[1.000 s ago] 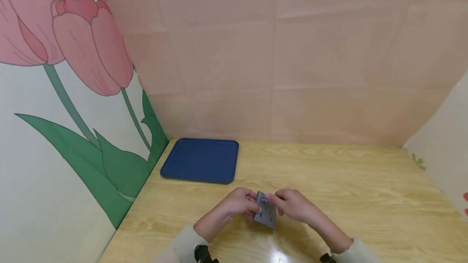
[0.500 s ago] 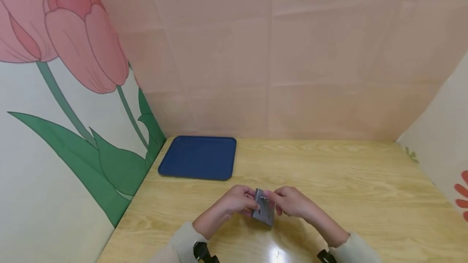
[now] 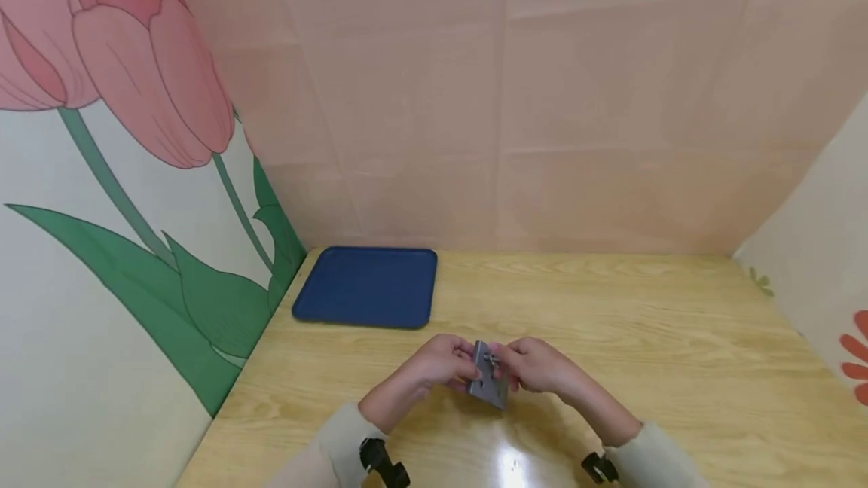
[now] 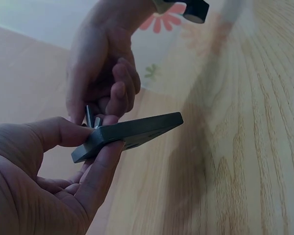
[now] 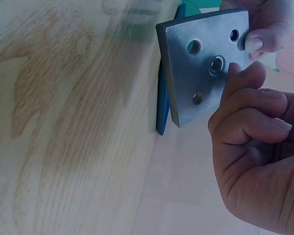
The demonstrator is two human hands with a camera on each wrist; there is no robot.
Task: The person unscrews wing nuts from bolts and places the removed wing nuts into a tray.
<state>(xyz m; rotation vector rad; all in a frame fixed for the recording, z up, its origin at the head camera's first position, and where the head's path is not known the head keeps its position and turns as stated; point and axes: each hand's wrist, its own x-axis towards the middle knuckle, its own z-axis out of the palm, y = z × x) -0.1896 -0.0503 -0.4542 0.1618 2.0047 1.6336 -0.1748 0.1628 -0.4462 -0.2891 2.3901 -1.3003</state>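
A square grey metal plate [image 3: 490,390] is held tilted above the table. In the right wrist view it shows several holes, with a threaded one [image 5: 216,64] near the middle. My left hand [image 3: 442,362] grips the plate by one edge, thumb on one face and fingers on the other. A small shiny bolt [image 4: 89,115] stands out from the plate near the gripped corner. My right hand [image 3: 541,366] pinches the bolt between thumb and index finger, its other fingers curled close to the plate. The fingers partly hide the bolt.
A blue tray [image 3: 366,288] lies at the back left of the wooden table [image 3: 610,322]. A pink sheet [image 3: 407,96] hangs behind the table, and a tulip-painted wall [image 3: 41,307] stands at the left. Both wrists carry black camera mounts [image 3: 383,462].
The head view has tilted down slightly, so table, tray and hands sit higher in it. Both hands keep their grips, with the right fingers shifting a little at the bolt.
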